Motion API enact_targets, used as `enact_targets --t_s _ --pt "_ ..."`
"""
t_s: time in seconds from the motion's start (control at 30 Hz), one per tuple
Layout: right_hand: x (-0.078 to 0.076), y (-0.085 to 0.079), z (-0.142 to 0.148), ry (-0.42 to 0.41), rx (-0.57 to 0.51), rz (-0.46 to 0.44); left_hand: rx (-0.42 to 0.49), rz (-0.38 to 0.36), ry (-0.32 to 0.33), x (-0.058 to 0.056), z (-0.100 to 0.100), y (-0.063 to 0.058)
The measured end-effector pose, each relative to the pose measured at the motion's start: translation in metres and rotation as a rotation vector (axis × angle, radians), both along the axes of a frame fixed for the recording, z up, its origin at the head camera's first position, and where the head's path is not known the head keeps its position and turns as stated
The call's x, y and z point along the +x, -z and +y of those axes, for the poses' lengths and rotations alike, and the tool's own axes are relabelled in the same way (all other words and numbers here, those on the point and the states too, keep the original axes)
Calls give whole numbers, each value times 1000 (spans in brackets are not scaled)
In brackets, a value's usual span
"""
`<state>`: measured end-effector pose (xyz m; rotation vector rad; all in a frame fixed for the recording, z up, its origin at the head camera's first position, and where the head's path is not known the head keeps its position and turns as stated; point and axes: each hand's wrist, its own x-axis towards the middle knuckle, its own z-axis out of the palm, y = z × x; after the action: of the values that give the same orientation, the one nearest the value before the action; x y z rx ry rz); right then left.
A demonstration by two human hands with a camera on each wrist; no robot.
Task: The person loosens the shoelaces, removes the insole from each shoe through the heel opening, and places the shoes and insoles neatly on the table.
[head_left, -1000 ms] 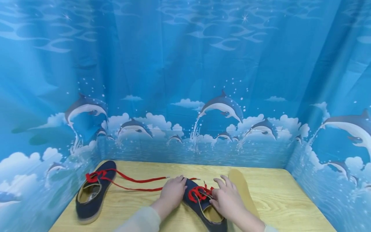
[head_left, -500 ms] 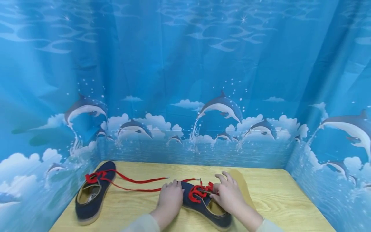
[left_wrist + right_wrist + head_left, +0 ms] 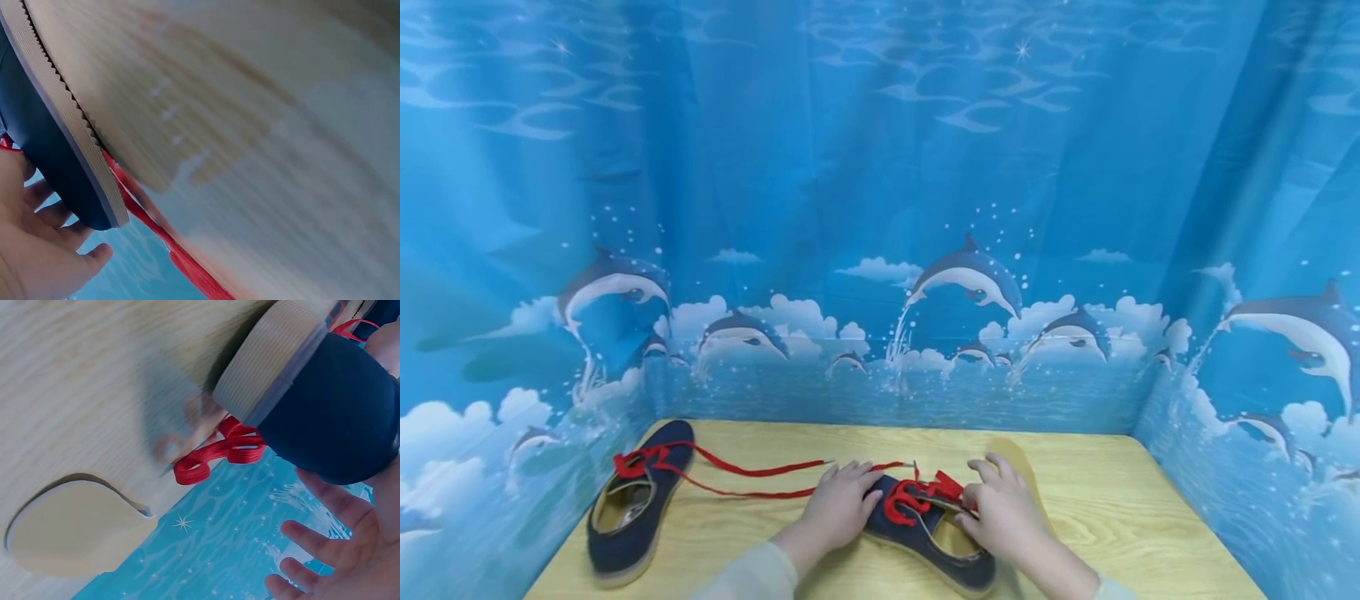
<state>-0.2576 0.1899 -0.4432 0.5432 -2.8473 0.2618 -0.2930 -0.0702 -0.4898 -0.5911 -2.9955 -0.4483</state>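
A navy sneaker (image 3: 917, 529) with red laces (image 3: 906, 497) lies at an angle on the table, its toe towards the far left. My left hand (image 3: 838, 504) holds its toe, thumb on the near side; in the left wrist view the fingers (image 3: 59, 215) bend around the tip. At the opening's right side, my right hand (image 3: 1007, 508) grips the collar with thumb and index finger. Its other fingers (image 3: 309, 540) spread away from the shoe in the right wrist view. The thumb's contact is hidden there behind the heel (image 3: 337, 406).
A second navy sneaker (image 3: 636, 508) stands at the left, its long red laces (image 3: 752, 471) trailing right across the wooden table (image 3: 1120, 517). A tan insole (image 3: 1017, 458) lies flat behind my right hand. A blue dolphin-print curtain (image 3: 880, 208) encloses the table.
The held sneaker has turned, its heel swinging right and its toe left. My left hand has shifted with the toe, its thumb now on the near side. The other sneaker stays put.
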Motion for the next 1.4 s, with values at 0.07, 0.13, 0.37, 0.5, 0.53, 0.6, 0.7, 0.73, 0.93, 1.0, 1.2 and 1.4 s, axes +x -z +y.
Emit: enact_targets --t_s 0.07,0.13,0.37,0.5,0.53,0.6,0.7,0.73,0.93,1.0,1.2,1.4 --pt "-1 2 0 -7 -10 17 4 -9 5 0 -2 0" --pt "-2 3 -1 -15 -22 42 -3 -8 3 2 -4 -1" --pt "-11 8 -4 -74 -66 91 -66 13 -80 17 -7 -6" --pt "-18 9 -5 -100 -89 101 -79 31 -111 26 -8 -9" --pt "-19 9 -5 -106 -91 103 -85 35 -116 28 -8 -9" --pt "-22 9 -6 -113 -93 98 -95 38 -127 31 -8 -9" --pt "-25 9 -7 -119 -91 72 -112 60 -144 34 -9 -7" --pt "-26 8 -7 -120 -90 61 -115 69 -148 36 -10 -7" --pt "-32 6 -11 -115 -91 14 -107 66 -177 42 -10 -7" --pt "-33 6 -12 -116 -92 14 -108 58 -193 44 -9 -8" --pt "-35 6 -11 -127 -109 15 -119 67 -214 49 -7 -10" --pt "-29 4 -4 -166 -141 3 -85 -8 -144 47 -13 -13"
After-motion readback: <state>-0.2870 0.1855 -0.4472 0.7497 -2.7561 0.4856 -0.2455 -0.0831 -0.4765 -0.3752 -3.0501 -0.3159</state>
